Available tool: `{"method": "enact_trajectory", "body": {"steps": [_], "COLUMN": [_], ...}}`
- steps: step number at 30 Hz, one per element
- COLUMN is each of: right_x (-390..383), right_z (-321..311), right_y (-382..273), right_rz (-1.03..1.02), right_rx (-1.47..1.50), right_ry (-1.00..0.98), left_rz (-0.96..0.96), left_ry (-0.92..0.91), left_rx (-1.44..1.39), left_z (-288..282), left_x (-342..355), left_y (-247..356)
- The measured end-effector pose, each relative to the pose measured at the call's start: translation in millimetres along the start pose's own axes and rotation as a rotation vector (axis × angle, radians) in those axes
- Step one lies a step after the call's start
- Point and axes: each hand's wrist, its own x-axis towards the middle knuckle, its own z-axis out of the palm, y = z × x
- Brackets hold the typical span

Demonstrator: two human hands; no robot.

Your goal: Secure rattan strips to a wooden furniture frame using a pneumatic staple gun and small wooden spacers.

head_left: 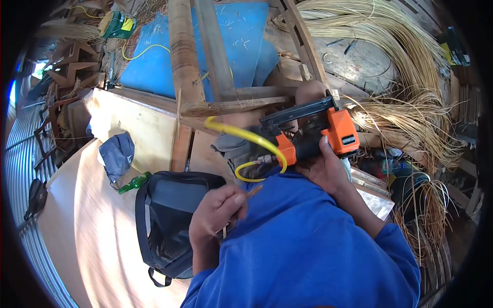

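Note:
My right hand (328, 172) is wrapped around an orange and black air stapler (341, 132), its thumb along the orange body. The tool lies sideways over my lap, with its black magazine (298, 112) towards the wooden frame. A yellow air hose (246, 135) loops from the metal fitting at the handle's end. To the left, my left hand (218, 210) is closed in a fist, apart from the stapler. From it pokes the tip of a thin brown strip (254, 191); the rest is hidden in the fingers. A wooden frame (185, 66) stands in front of me.
A black backpack (174, 226), a green bottle (134, 183) and a dark cap (117, 156) lie on plywood at the left. Blue sheeting (149, 56) spreads beyond the frame. Long bundles of rattan-like strands (411, 56) fill the right side.

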Motion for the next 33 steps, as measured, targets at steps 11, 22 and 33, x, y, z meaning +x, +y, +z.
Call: {"method": "enact_trajectory", "body": {"steps": [11, 22, 33], "right_x": [24.2, 19.3, -13.7], "right_z": [-14.1, -14.8, -11.2], "right_y": [1.1, -0.8, -28.6], "right_rz": [0.068, 0.022, 0.227], "right_rx": [-0.084, -0.071, -0.186], "right_ry": [-0.082, -0.062, -0.005], "left_rz": [0.173, 0.273, -0.057], "left_ry": [0.164, 1.206, 1.345], "left_rx": [0.060, 0.051, 0.378], "left_z": [28.5, -51.4, -92.5], "left_x": [82.0, -36.1, -40.6], "left_y": [-8.4, -48.8, -81.9]}}
